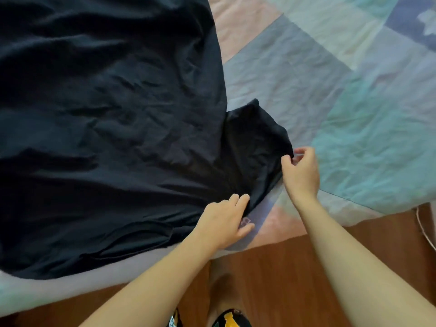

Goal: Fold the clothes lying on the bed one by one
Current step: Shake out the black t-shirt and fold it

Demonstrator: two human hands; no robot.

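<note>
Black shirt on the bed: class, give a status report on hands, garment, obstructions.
Right hand pinching sleeve edge. Left hand pressing black shirt near shoulder. Shirt spread, unfolded. Nothing blocking.

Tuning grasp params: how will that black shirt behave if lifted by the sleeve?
Probably floppy: the black shirt lies creased and slack on the bed. Likely light, since the right hand pinches the sleeve with fingertips only. It may drag, not slide.

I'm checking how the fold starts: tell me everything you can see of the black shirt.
The black shirt is dark, soft, wrinkled fabric spread flat on the patchwork bedspread, running out of view at left. One short sleeve sticks out rightward. The right hand pinches the sleeve's edge; the left hand rests near the sleeve's base.
</note>
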